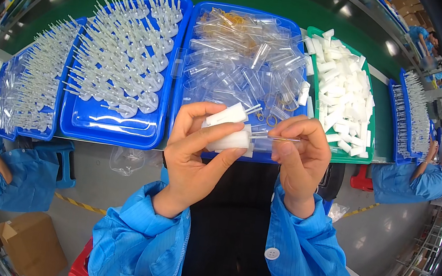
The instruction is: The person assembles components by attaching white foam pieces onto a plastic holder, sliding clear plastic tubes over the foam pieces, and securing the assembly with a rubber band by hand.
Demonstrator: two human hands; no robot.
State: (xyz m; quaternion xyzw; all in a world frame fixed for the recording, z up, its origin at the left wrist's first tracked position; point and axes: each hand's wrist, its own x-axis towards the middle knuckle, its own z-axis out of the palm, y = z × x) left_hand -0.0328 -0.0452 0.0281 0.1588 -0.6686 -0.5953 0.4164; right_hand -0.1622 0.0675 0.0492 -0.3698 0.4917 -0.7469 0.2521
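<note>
My left hand [195, 148] is closed around white blocks [229, 116], with thin pale stems [252, 109] sticking out of them to the right. Opposite it, my right hand [304, 154] pinches a slender clear tube [289, 140] between thumb and fingers. The tube's left end lies close to the stems; whether it is around them cannot be made out. Both hands are above the near edge of the middle blue tray [180, 86], which holds clear plastic sleeves [224, 66] and yellowish rubber bands [226, 25].
A blue tray [108, 134] on the left holds white parts with upright stems [132, 50]. A green tray [372, 148] on the right contains many white blocks [343, 87]. Co-workers in blue smocks sit at the left [17, 176] and right [406, 180]. A cardboard box [34, 245] stands lower left.
</note>
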